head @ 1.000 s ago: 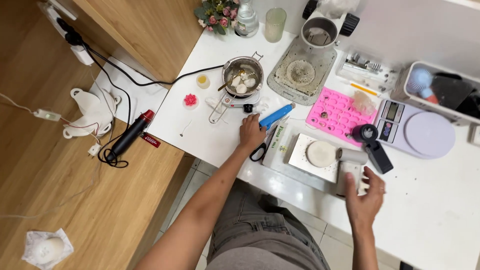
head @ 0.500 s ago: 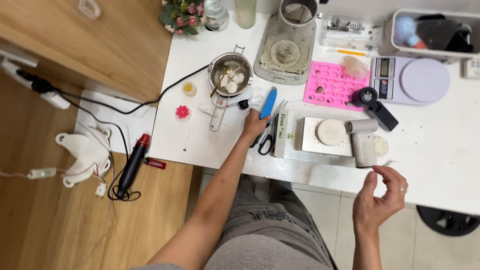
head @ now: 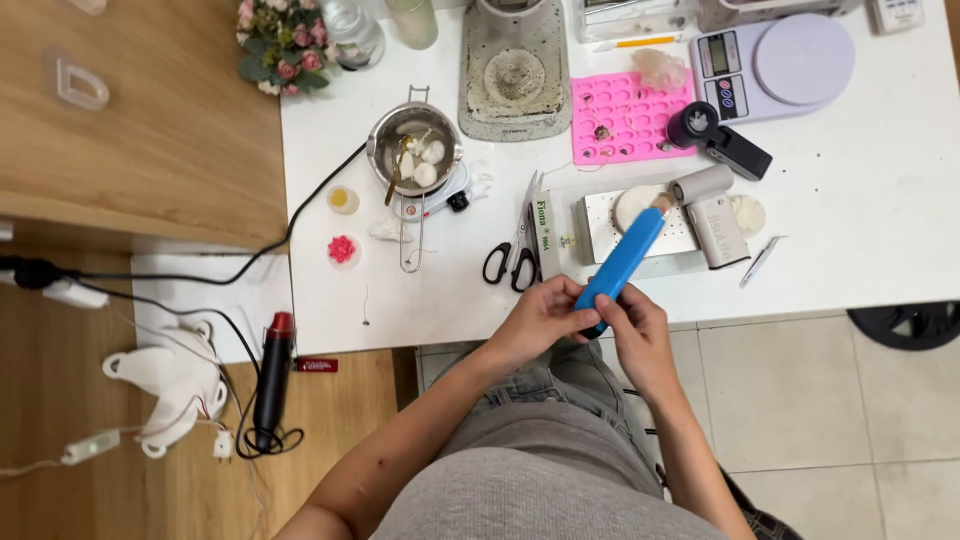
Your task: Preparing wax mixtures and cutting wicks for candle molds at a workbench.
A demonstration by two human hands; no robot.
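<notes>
Both hands hold a long blue tool (head: pixel 628 254) at the white table's (head: pixel 820 240) front edge. My left hand (head: pixel 540 318) grips its lower end from the left, and my right hand (head: pixel 630 330) pinches the same end from the right. The tool's tip points up and right, over a white round disc (head: pixel 632 203) lying on a grey tray (head: pixel 600 228). Black-handled scissors (head: pixel 512 256) lie just left of the hands.
On the table stand a small metal pot (head: pixel 414 150) with white lumps on a heater, a pink silicone mould (head: pixel 628 118), a digital scale (head: pixel 790 58), a dirty hotplate (head: pixel 514 72) and flowers (head: pixel 276 40). A heat gun (head: pixel 272 372) and cables lie on the wooden floor at left.
My left hand picked the blue tool up off the table and drew it toward me. My right hand came in from the right and closed on its lower end.
</notes>
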